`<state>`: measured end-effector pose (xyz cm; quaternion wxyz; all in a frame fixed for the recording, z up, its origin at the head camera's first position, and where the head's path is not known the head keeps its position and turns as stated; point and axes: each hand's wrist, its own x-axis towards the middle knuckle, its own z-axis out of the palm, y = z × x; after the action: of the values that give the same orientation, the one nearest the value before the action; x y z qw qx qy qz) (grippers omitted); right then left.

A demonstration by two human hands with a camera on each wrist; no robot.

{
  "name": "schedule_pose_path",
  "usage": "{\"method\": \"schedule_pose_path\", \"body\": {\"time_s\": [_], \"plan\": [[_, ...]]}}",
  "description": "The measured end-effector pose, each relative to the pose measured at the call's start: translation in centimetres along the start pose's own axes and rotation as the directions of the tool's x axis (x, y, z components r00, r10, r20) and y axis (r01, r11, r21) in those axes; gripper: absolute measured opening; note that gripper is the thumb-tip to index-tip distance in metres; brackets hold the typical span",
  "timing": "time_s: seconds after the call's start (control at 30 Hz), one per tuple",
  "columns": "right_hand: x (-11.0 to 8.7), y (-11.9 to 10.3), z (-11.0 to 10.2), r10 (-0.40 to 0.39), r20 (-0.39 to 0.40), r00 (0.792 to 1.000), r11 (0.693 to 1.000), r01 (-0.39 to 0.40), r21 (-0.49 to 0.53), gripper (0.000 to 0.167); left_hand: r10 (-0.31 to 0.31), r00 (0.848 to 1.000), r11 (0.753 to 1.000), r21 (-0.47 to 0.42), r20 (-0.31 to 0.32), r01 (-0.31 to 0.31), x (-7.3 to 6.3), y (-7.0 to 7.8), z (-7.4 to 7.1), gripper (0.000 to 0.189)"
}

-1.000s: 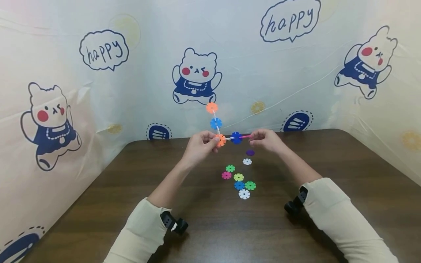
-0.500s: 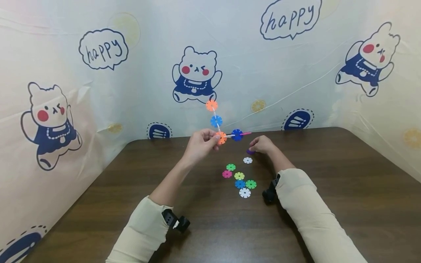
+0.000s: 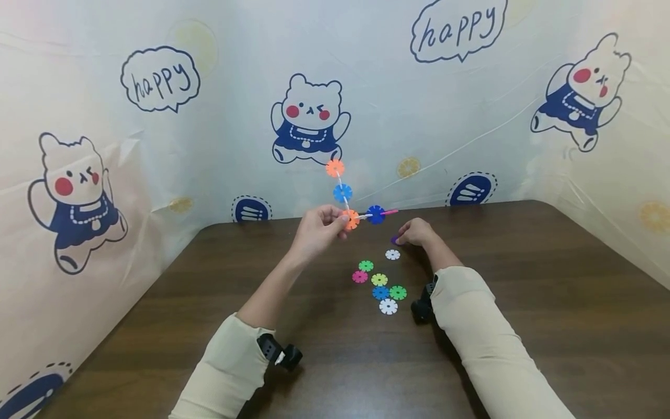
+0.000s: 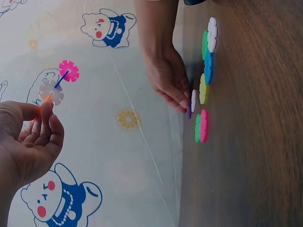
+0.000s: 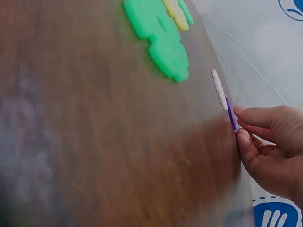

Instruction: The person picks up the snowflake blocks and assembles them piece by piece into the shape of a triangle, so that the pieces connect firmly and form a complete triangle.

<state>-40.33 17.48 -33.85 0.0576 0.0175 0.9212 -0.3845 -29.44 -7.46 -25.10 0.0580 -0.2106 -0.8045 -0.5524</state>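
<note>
Above the far part of the table, my left hand [image 3: 320, 230] pinches an orange notched building disc [image 3: 352, 219] between thumb and fingers. That disc belongs to a joined chain: a light blue disc [image 3: 342, 192] and another orange disc [image 3: 335, 168] rise from it, linked by white discs seen edge-on. Toward the right the chain runs on through a dark blue disc [image 3: 376, 215] to a pink disc [image 4: 69, 71]. Low at the table, my right hand [image 3: 417, 233] has its thumb and fingertips on the edge of a purple disc [image 5: 231, 114], partly covering it.
Just nearer than the purple disc lies a white disc [image 3: 392, 255]. Several loose discs lie closer in, among them a pink one [image 3: 359, 277], a yellow one [image 3: 379, 280] and a blue one [image 3: 380, 293]. A printed cloth [image 3: 220, 128] hangs behind the brown table [image 3: 335, 361].
My right hand has let go of the chain's pink end and moved down to the purple disc on the table. My left hand still holds the chain in nearly the same place.
</note>
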Motion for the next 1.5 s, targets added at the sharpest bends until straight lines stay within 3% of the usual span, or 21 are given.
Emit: {"method": "schedule_pose_path", "body": {"time_s": [0.47,0.77,1.1,1.5], "plan": [[0.1,0.0,0.4,-0.01,-0.004,1.0,1.0,0.01,-0.026,0.029,-0.044,0.999,0.999,-0.003,-0.019,0.044,-0.3,-0.2,-0.5,0.016],[0.2,0.4,0.6,-0.073,-0.035,0.997,0.997,0.072,-0.016,0.026,-0.037,0.999,0.999,-0.007,-0.013,0.037,-0.4,-0.5,-0.3,0.017],[-0.4,1.8,-0.7,-0.06,-0.099,0.993,0.989,0.073,0.127,0.015,-0.041,0.999,0.999,-0.009,-0.017,0.041,-0.3,-0.2,-0.2,0.017],[-0.9,2.8,-2.9,-0.073,-0.072,0.995,0.968,0.088,0.235,0.015,-0.011,1.0,1.0,0.027,-0.022,0.012,-0.4,-0.5,-0.2,0.015]]}}
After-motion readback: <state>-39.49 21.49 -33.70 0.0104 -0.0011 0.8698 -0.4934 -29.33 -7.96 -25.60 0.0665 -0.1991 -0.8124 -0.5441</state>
